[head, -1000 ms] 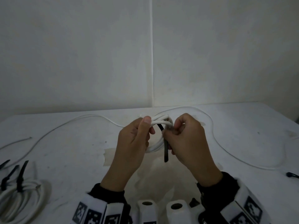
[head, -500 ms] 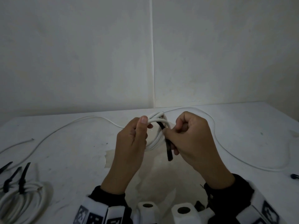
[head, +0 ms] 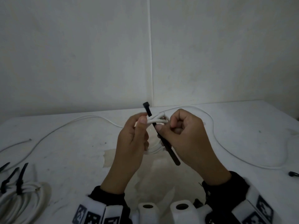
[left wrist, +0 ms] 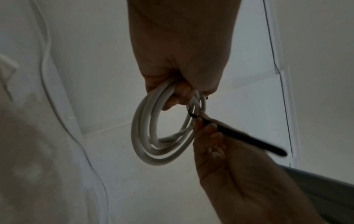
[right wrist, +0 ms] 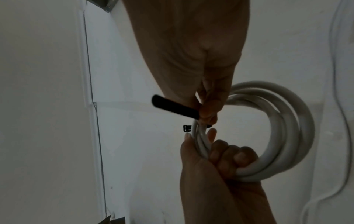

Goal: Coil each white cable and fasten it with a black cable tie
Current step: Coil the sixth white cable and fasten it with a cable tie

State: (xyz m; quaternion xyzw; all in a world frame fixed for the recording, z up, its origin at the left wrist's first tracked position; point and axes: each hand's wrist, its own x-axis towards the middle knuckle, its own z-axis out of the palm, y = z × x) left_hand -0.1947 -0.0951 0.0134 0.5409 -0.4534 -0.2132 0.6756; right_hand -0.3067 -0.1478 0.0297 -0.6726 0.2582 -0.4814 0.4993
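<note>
Our left grip curls round the coiled white cable, held above the table; our right grip pinches the black cable tie laid across the coil, its head poking up farthest.

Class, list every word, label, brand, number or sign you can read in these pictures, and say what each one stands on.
No readable words or numbers anywhere.
Left wristband: black-and-white square code patterns, no letters.
Right wristband: the same kind of pattern, no letters.
Cable and cable tie: no print visible.
</note>
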